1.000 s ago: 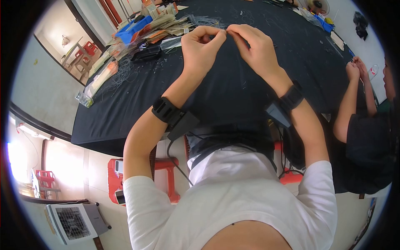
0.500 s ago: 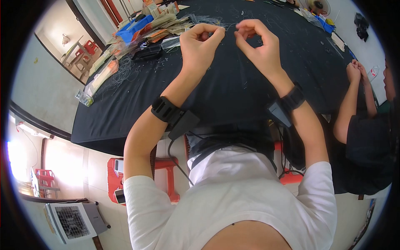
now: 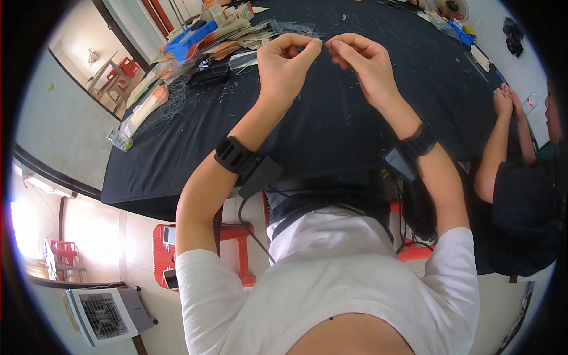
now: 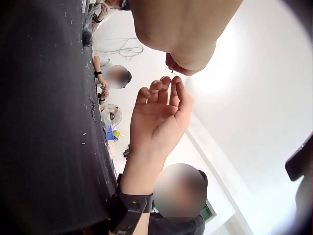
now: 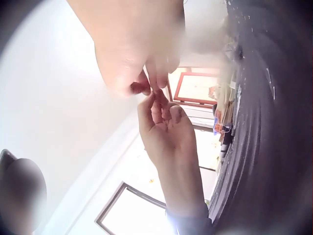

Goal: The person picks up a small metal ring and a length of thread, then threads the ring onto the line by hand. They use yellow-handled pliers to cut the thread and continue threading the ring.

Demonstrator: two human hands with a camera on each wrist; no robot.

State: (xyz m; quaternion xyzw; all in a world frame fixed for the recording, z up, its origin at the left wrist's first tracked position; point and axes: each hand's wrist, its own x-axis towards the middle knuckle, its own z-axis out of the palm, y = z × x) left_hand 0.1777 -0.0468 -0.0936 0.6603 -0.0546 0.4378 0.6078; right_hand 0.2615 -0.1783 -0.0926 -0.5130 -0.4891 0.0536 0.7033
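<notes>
Both hands are raised over the black tablecloth (image 3: 331, 130), fingertips nearly meeting. My left hand (image 3: 283, 74) pinches a tiny thin piece (image 4: 172, 72) between thumb and index finger; its shape is too small to make out. Close beside those fingertips, on the right, is my right hand (image 3: 371, 70), its thumb and index finger bent near each other. Whether it grips a fine strand cannot be told. The left wrist view shows the right hand (image 4: 159, 122) palm side, below the left hand (image 4: 181, 29).
Cards and packets (image 3: 228, 36), a blue tray (image 3: 190, 40), a black case (image 3: 208, 77) and tangled clear strands (image 3: 177, 103) lie at the table's left. A clear jar (image 3: 120, 140) stands at the left edge. Another person's hands (image 3: 504, 100) are at the right.
My right hand moved away from the left fingertips, then came back close to them with its thumb and fingers turned differently. The left hand has stayed almost in place.
</notes>
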